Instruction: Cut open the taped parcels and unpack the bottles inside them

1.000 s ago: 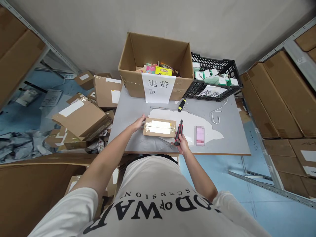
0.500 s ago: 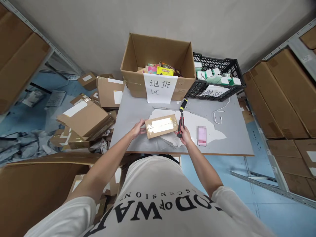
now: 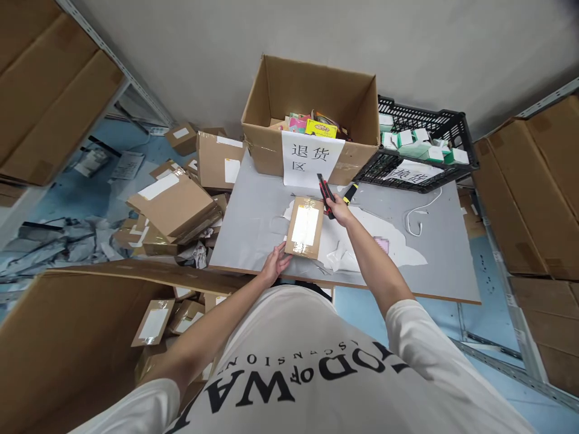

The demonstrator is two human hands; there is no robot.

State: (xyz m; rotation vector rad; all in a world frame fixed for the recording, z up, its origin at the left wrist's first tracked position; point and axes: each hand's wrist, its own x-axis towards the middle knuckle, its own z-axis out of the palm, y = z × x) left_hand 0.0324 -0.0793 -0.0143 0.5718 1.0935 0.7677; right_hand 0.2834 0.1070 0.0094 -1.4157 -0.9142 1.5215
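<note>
A small taped cardboard parcel (image 3: 305,227) lies lengthwise on the grey table (image 3: 253,223), its long side pointing away from me. My left hand (image 3: 277,263) grips the parcel's near end at the table's front edge. My right hand (image 3: 337,208) holds a red and black utility knife (image 3: 324,193) at the parcel's far right corner, blade end pointing away towards the big box.
An open cardboard box (image 3: 312,114) with a paper label stands at the table's back, a black crate (image 3: 425,150) of small boxes to its right. A yellow-handled knife (image 3: 349,193), white cable (image 3: 418,217) and torn white packaging lie on the table. Parcels litter the floor at left.
The parcel has been turned from crosswise to lengthwise. My left hand shifted to its near end, and my right hand with the knife moved up to its far end.
</note>
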